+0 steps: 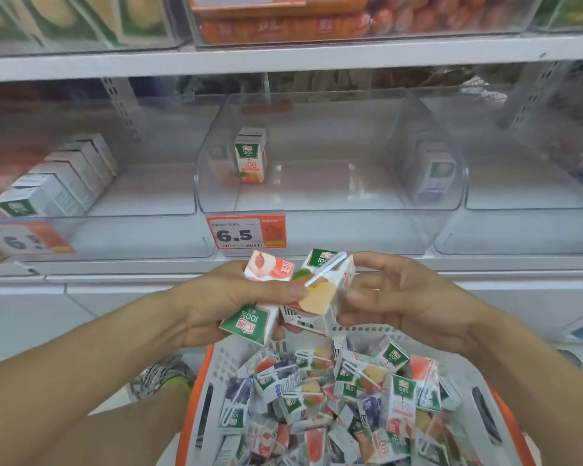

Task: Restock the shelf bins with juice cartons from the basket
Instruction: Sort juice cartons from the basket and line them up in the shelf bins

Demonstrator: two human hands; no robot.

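My left hand (pixel 229 297) grips a peach juice carton (pixel 261 297), its thumb across the front. My right hand (pixel 401 297) holds a second carton (pixel 323 290) with a straw on its side, an apple picture showing. Both cartons touch each other above the basket (pixel 223 361), which is grey with an orange rim and holds several mixed juice cartons (pixel 334 398). Straight ahead stands a clear shelf bin (pixel 317 196) with one upright orange-labelled carton (pixel 250 156) at its back left.
A left bin (pixel 115 210) holds a row of several cartons lying back. A right bin (pixel 532 196) shows a few cartons (pixel 433 173) by its left wall. Price tags (pixel 246 234) hang on the shelf edge. An upper shelf (pixel 283 57) carries more bins. A shoe (pixel 162 378) is on the floor.
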